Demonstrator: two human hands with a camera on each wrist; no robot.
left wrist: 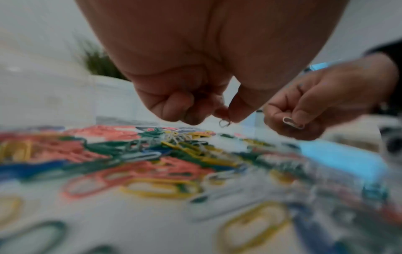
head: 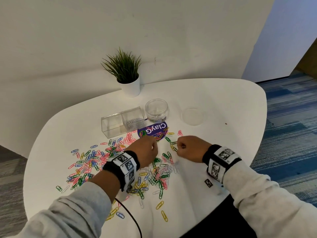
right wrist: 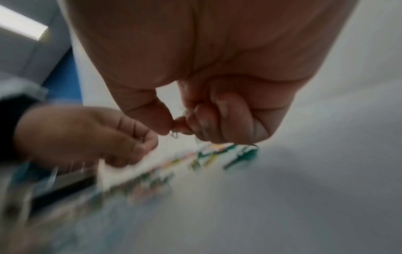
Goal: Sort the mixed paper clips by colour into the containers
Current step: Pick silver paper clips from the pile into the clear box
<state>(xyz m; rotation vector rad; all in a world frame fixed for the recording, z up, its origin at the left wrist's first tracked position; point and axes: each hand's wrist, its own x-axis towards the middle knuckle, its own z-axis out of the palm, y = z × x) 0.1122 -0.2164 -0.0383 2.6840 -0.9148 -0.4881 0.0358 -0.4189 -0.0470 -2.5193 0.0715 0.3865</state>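
I read "ClayG" in white on the purple round label point(head: 153, 131), which lies flat just in front of the round clear jar point(head: 156, 109); the jar's own sticker is too small to read. My left hand point(head: 146, 149) pinches a pale clip point(left wrist: 224, 123) between thumb and fingertip, other fingers curled. My right hand point(head: 189, 148) pinches a white clip point(left wrist: 293, 122) the same way. Both hover above the table point(head: 214, 100), near each other. The mixed paper clips point(head: 96, 162) spread from table centre toward the near-left edge. The clear two-part box point(head: 122, 121) holds silver clips in its right half. A clear lid point(head: 193, 116) sits right of the jar; bare white surface lies beyond it. A potted plant point(head: 127, 74) stands against the white wall. Blue carpet lies on the right.
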